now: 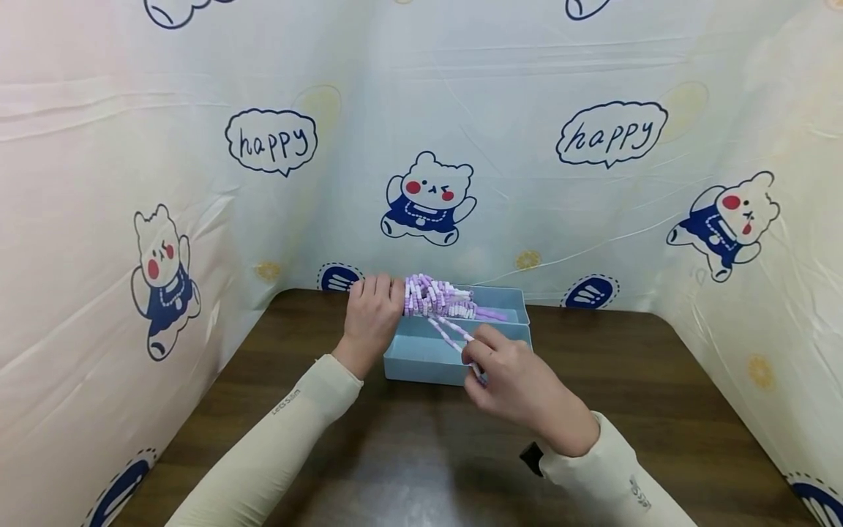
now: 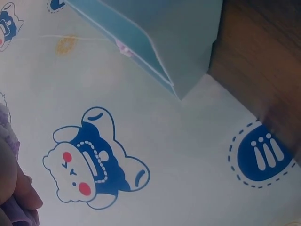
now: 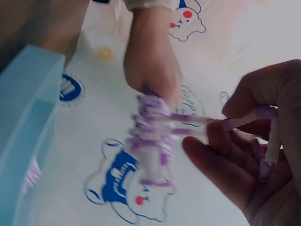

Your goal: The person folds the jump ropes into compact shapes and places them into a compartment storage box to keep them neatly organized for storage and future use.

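Note:
A beaded jump rope [image 1: 428,294] in purple and white hangs bundled above a light-blue box [image 1: 424,369]. My left hand [image 1: 374,315] grips the bundle at its left end. Two beaded strands run from it to my right hand [image 1: 510,377], which pinches them with curled fingers; a loop of beads [image 3: 270,150] lies across the palm in the right wrist view. Only the fingers of the left hand [image 2: 23,193] show at the left wrist view's edge, around a purple piece.
The box has two compartments and stands toward the back of the dark wooden table [image 1: 408,454]. Something purple and white [image 3: 32,178] shows inside it in the right wrist view. A printed cloth [image 1: 514,190] with bears encloses the back and sides.

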